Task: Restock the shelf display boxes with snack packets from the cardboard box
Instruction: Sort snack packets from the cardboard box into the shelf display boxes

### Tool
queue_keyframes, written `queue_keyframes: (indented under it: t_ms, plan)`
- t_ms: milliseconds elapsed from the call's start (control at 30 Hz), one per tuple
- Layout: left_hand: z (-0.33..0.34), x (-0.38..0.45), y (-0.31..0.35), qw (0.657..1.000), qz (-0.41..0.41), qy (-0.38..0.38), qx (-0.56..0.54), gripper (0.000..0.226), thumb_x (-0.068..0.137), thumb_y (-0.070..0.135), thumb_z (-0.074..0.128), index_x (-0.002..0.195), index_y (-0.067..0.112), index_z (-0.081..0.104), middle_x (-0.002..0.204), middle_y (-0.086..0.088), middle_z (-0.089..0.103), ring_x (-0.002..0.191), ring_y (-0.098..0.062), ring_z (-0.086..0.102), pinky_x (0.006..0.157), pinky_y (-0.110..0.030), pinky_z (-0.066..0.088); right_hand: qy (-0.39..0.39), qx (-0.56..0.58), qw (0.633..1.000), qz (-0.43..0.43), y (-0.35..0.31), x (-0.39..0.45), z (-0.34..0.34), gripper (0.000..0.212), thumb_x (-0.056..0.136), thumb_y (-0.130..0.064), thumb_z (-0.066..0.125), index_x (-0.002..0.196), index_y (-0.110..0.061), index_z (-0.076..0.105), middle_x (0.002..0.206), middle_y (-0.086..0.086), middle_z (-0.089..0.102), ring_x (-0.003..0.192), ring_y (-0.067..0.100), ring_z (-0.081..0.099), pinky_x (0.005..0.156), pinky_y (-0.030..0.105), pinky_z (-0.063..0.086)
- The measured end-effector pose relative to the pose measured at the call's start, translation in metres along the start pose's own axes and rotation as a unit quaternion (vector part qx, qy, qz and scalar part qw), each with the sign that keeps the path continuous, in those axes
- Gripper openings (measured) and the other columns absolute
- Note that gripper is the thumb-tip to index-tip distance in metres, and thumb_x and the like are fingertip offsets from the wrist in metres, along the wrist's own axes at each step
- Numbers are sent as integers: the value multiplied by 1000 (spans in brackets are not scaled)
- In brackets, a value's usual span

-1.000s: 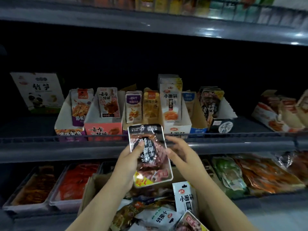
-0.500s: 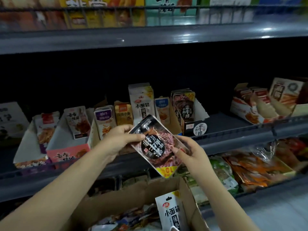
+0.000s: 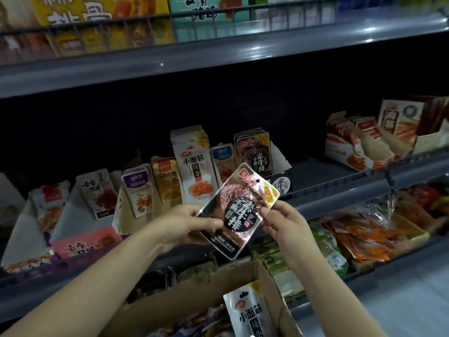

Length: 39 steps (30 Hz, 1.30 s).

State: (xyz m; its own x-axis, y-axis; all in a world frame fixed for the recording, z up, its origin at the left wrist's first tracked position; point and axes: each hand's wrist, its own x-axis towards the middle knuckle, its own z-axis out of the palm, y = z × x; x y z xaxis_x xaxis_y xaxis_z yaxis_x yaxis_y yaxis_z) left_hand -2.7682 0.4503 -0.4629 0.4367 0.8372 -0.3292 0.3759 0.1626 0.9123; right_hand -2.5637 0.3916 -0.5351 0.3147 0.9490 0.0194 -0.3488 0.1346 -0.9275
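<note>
Standing along the middle shelf (image 3: pixel 340 188) from the left are open display boxes: a pink-fronted box (image 3: pixel 85 242) with brown-printed packets, then a box with a purple-topped packet (image 3: pixel 137 190) and an orange-topped one (image 3: pixel 167 181), then tall white spicy-strip packets (image 3: pixel 194 166), a blue-topped packet (image 3: pixel 223 159), and a dark display box (image 3: pixel 281 176) holding black vegetarian-steak packets (image 3: pixel 255 152). In front of these, the left hand (image 3: pixel 184 224) grips the lower left edge of a black vegetarian-steak packet (image 3: pixel 239 210), thumb on its face, while the right hand (image 3: pixel 284 222) pinches its right edge; the two hands are apart, both clamped on the one packet. It is held tilted in the air, its yellow corner up and to the right, just below the matching dark box. Beneath the hands the cardboard box (image 3: pixel 194 295) sits open, a white packet (image 3: pixel 250 314) standing at its right side among others. Farther right on the shelf sits another carton of red-and-white packets (image 3: pixel 352 144).
</note>
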Motion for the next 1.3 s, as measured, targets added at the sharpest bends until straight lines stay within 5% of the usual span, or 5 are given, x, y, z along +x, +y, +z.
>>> queue_keyframes:
  t_ms: [267, 367, 533, 700, 1300]
  plan:
    - [22, 23, 58, 964, 91, 32, 247, 31, 78, 19, 78, 105, 22, 64, 100, 2, 69, 82, -9, 67, 56, -14, 51, -6, -153, 983, -98, -6, 2, 2, 21, 94, -10, 57, 99, -26, 70, 90, -7, 74, 85, 10, 70, 71, 28, 56]
    - [25, 40, 82, 943, 106, 83, 304, 26, 76, 19, 80, 96, 20, 63, 113, -1, 66, 92, -13, 63, 68, -22, 51, 13, -203, 966, -162, -6, 14, -1, 25, 97, -15, 53, 113, -27, 67, 104, -13, 71, 100, 2, 64, 85, 26, 53]
    - [18, 72, 138, 922, 203, 217, 250, 40, 79, 18, 78, 116, 14, 63, 120, -3, 61, 100, -14, 57, 78, -27, 46, 50, -550, 794, -252, 3, 47, -20, 55, 97, -37, 24, 150, -25, 26, 155, -10, 23, 145, 13, 15, 117, 30, 12]
    - [20, 114, 174, 901, 262, 265, 224, 42, 79, 20, 79, 118, 15, 64, 110, -3, 66, 92, -13, 60, 74, -21, 46, 26, -637, 739, -216, 12, 71, -30, 59, 92, -44, 7, 151, -39, -1, 157, -17, -12, 139, 4, -26, 111, 26, -21]
    - [54, 219, 112, 777, 229, 338, 478, 30, 90, 18, 59, 119, 22, 64, 124, -6, 62, 118, -29, 52, 99, -36, 40, 77, -595, 738, -310, 36, 88, -38, 56, 91, -32, 33, 146, -37, 27, 156, -10, 21, 147, 14, 8, 117, 34, 1]
